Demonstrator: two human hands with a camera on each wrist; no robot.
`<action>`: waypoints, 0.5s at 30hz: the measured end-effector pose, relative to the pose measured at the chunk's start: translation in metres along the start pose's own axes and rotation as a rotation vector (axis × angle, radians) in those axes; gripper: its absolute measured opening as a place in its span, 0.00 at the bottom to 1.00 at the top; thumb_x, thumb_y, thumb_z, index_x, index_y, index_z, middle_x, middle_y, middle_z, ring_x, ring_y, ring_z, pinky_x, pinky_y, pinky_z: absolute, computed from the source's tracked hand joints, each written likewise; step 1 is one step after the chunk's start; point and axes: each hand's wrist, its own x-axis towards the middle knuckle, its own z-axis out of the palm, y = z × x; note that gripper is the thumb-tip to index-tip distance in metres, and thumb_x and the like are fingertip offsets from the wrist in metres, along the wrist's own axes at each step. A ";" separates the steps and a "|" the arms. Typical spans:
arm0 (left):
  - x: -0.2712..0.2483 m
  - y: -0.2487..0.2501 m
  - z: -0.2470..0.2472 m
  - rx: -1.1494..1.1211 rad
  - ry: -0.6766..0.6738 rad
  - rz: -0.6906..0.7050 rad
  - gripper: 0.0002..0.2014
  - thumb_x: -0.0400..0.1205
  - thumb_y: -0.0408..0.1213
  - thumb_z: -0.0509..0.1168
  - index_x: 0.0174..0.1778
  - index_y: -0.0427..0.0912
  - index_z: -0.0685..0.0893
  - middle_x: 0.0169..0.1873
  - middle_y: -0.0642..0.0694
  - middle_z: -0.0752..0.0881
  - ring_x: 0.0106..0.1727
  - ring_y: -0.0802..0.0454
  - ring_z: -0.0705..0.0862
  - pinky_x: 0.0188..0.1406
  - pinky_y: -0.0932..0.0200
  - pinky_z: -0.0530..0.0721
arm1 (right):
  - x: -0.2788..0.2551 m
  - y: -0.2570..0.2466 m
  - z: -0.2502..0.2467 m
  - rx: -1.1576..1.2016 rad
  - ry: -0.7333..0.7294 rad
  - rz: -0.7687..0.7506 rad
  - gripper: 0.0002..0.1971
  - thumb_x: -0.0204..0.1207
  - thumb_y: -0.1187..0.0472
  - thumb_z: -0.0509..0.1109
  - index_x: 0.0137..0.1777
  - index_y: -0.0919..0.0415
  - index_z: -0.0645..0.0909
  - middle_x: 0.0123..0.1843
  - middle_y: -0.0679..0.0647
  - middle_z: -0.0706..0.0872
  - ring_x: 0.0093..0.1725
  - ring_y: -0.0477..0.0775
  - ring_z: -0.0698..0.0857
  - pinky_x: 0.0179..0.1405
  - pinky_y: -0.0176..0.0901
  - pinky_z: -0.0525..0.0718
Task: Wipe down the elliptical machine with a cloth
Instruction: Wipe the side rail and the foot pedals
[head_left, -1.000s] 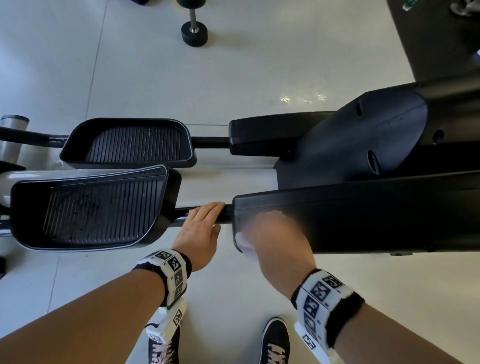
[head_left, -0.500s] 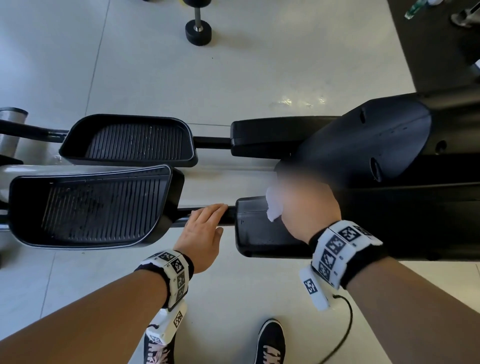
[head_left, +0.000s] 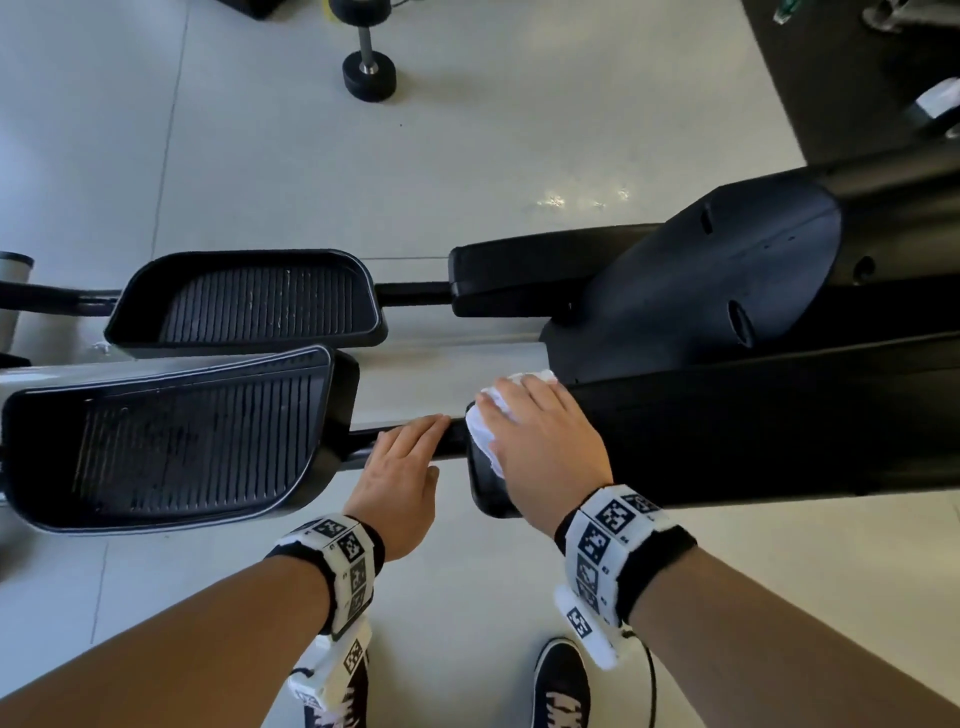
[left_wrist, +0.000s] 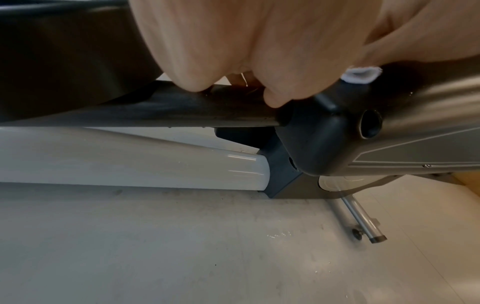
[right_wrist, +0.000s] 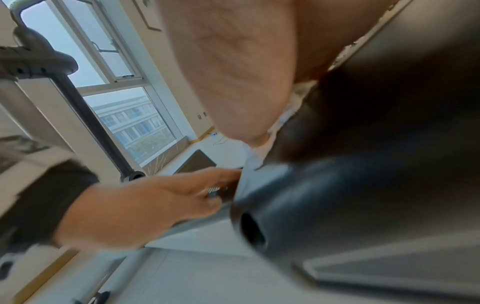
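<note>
The black elliptical machine (head_left: 727, 415) lies across the head view, its two ribbed pedals (head_left: 171, 436) (head_left: 249, 301) at the left. My right hand (head_left: 540, 441) lies flat on a white cloth (head_left: 480, 426) and presses it onto the rounded left end of the near black arm cover. The cloth (right_wrist: 283, 121) shows as a white edge under my palm in the right wrist view. My left hand (head_left: 400, 462) rests on the thin black bar (left_wrist: 155, 111) between the near pedal and that cover, fingers laid over its top, just left of the cloth (left_wrist: 361, 75).
A white frame rail (head_left: 441, 369) runs between the two arms. A black dumbbell (head_left: 369, 67) stands on the grey tile floor beyond the machine, and a dark mat (head_left: 857, 67) covers the far right corner. My shoes (head_left: 561, 686) are close to the machine's near side.
My right hand has carried the cloth from the cover's side face up onto its top, then back left to the cover's end. The left hand has stayed on the bar.
</note>
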 end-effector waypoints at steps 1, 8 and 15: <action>0.001 -0.001 -0.001 0.000 -0.009 0.004 0.32 0.87 0.30 0.62 0.90 0.45 0.66 0.85 0.51 0.70 0.81 0.48 0.66 0.87 0.46 0.66 | -0.006 -0.003 0.002 0.017 0.002 -0.006 0.31 0.83 0.53 0.63 0.86 0.55 0.62 0.85 0.55 0.65 0.85 0.63 0.60 0.87 0.58 0.59; 0.003 -0.005 -0.006 0.051 -0.075 0.025 0.34 0.88 0.31 0.62 0.92 0.46 0.60 0.87 0.51 0.65 0.86 0.48 0.61 0.90 0.45 0.61 | -0.077 -0.022 0.025 0.133 -0.024 0.059 0.35 0.81 0.60 0.51 0.90 0.55 0.59 0.93 0.52 0.52 0.92 0.58 0.44 0.90 0.56 0.52; 0.008 0.009 -0.014 0.095 -0.116 -0.011 0.32 0.89 0.38 0.64 0.90 0.44 0.62 0.86 0.48 0.68 0.86 0.44 0.63 0.89 0.44 0.63 | -0.111 -0.008 0.028 0.197 0.194 0.292 0.32 0.76 0.67 0.65 0.81 0.52 0.74 0.88 0.47 0.64 0.89 0.57 0.57 0.83 0.52 0.70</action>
